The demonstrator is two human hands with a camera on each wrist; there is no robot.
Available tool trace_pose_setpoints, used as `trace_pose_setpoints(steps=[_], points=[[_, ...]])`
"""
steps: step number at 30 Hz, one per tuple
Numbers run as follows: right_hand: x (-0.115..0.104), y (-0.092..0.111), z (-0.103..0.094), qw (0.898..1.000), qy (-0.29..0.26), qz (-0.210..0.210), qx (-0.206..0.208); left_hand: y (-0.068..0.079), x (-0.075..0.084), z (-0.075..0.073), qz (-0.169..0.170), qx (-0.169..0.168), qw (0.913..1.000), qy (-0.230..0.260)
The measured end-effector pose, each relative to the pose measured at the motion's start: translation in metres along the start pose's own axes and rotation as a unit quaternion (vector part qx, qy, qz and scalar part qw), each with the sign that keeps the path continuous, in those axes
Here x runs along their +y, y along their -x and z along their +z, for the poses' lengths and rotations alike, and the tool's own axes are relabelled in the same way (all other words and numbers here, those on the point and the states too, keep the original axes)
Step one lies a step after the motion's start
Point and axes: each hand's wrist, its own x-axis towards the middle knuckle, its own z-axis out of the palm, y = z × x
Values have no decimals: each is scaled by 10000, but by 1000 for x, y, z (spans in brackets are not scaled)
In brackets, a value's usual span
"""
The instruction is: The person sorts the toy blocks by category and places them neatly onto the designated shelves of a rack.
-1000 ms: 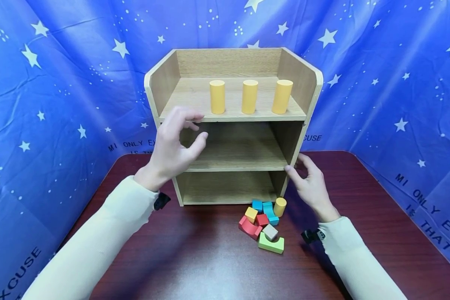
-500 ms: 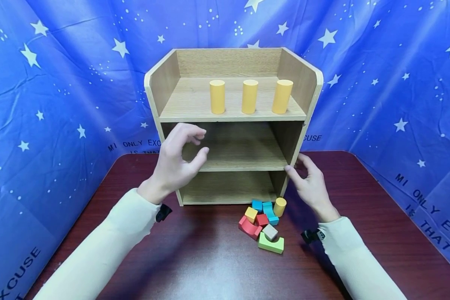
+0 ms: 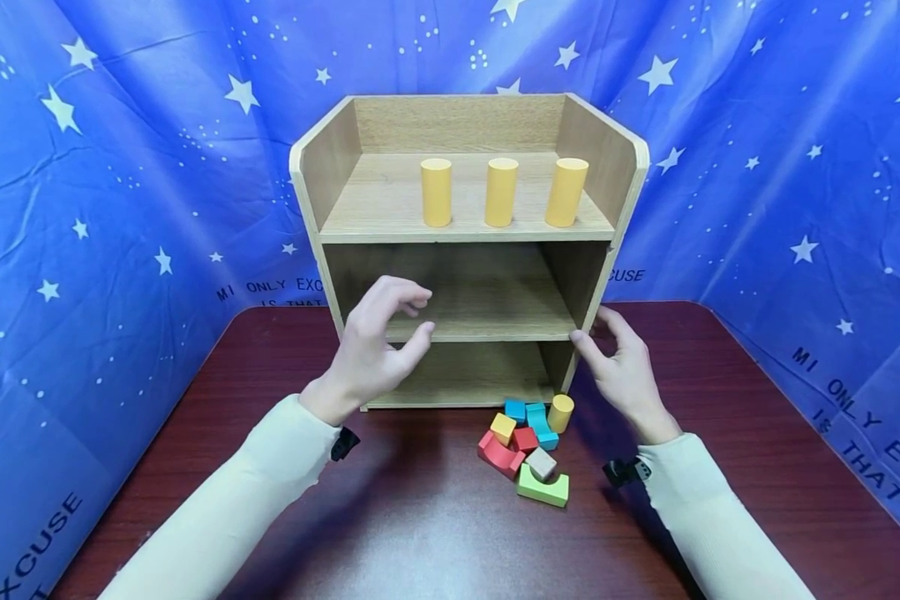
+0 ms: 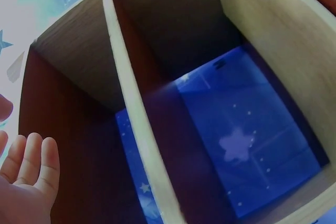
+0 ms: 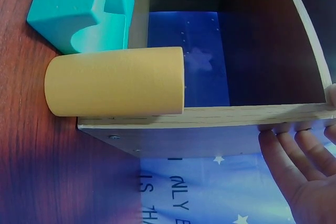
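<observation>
My left hand (image 3: 371, 346) hovers in front of the wooden shelf (image 3: 450, 237), its thumb and fingers apart and nothing between them. With thumb at the front edge and fingers against the outer face, my right hand (image 3: 626, 375) holds the shelf's right side panel; the right wrist view shows those fingers (image 5: 286, 153) too. Three yellow cylinders (image 3: 499, 193) stand upright on the top board. A shorter-looking yellow cylinder (image 3: 560, 414) stands on the table at the shelf's lower right corner, beside a cyan arch block (image 3: 542, 427).
Before the shelf lie a red arch block (image 3: 500, 456), a green arch block (image 3: 542, 486) and several small cubes, among them a grey one (image 3: 541, 464). Dark red table (image 3: 390, 517) surrounds them. A blue star-printed curtain (image 3: 135, 167) hangs behind and at both sides.
My left hand has come down from the height of the top board to the middle board, shifting slightly right. The right hand and the blocks stay where they were.
</observation>
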Motion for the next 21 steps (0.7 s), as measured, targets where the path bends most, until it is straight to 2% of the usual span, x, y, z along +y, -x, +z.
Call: trace_pose_setpoints(steps=[6,8,11,16,21], points=[[-6,1,-1,9999,21,109,-7,9,0,8,-218,-62,9997,46],[2,1,0,9999,3,108,-2,12,-1,11,-298,-72,9995,68],[2,0,0,10000,6,72,-17,16,-3,14,-379,-71,9992,119],[-3,0,0,10000,48,65,-15,21,-2,19,-400,-105,9989,225],[22,-1,2,10000,30,61,1,25,-1,26,-438,-221,9984,298]])
